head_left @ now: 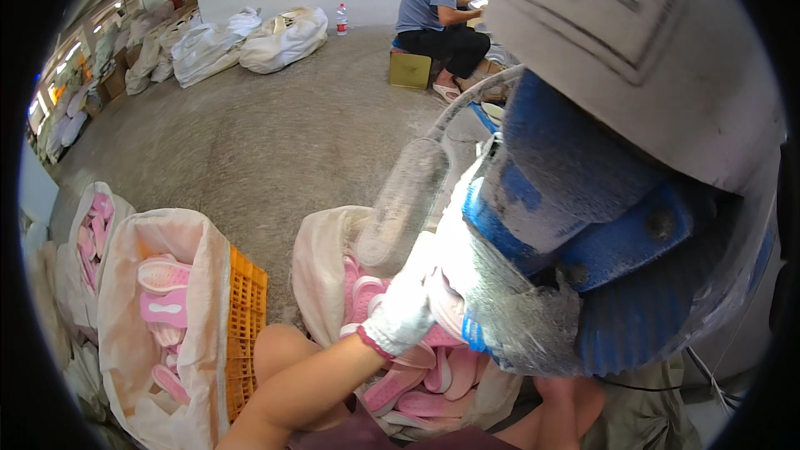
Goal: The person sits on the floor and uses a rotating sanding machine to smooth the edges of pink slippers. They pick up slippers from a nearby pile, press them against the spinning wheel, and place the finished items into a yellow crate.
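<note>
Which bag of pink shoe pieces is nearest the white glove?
The middle sack, below the gloved left hand; the leftmost sack and the sack against the orange crate are farther away.

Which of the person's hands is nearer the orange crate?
Left: the gloved left hand is right of the orange crate; the right hand is hidden, its forearm farther right.

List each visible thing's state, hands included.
Left hand: gloved, at a pink sole; grip lost in glare.
Right hand: hidden behind the machine.
Machine: dusty; running or not, can't tell.
Crate: upright, cloth-lined, pink soles inside.
Sack between knees: open, pink soles inside.
Bottle: upright, capped.
White sacks: bulging, on floor.
</note>
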{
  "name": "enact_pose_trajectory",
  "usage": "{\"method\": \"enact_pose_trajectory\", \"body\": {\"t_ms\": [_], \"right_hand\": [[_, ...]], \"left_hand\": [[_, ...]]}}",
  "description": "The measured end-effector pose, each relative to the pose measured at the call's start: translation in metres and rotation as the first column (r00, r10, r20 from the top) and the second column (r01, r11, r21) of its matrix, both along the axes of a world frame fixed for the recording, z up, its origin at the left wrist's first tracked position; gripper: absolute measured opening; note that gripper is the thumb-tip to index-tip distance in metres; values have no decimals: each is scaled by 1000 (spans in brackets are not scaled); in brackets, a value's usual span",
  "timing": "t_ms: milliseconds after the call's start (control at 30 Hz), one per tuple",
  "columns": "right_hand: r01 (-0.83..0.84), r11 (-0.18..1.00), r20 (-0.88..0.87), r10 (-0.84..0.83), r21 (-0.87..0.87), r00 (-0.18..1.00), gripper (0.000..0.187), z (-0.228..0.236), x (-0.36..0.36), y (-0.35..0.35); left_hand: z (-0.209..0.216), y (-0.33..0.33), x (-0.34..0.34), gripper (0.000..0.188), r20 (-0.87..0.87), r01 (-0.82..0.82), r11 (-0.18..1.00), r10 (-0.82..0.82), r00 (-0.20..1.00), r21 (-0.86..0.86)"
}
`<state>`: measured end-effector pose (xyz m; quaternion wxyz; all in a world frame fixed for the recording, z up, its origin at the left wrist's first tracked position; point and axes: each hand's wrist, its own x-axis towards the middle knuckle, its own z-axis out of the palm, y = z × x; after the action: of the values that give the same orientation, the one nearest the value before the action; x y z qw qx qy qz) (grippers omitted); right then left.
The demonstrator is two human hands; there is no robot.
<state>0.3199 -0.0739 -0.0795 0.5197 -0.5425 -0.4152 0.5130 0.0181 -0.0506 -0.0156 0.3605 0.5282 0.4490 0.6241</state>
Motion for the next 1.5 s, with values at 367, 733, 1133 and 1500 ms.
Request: {"method": "enact_pose_trajectory", "body": {"t_ms": [367, 733, 1133, 1500], "right_hand": [[77, 997, -53, -76, 16, 996, 39, -7, -25, 26], [73, 997, -106, -70, 20, 992, 42, 53, -41, -74], [189, 977, -70, -183, 102, 981, 56, 70, -51, -81], [27, 999, 230, -35, 40, 973, 52, 60, -22, -24]], "left_hand": [[8, 5, -9, 44, 412, 222, 973, -179, 893, -60], [-22, -3, -8, 44, 962, 471, 878, -46, 268, -89], [-21, -6, 20, 48, 769, 296, 952, -130, 626, -80], [1, 4, 6, 46, 817, 275, 960, -112, 566, -59]]}}
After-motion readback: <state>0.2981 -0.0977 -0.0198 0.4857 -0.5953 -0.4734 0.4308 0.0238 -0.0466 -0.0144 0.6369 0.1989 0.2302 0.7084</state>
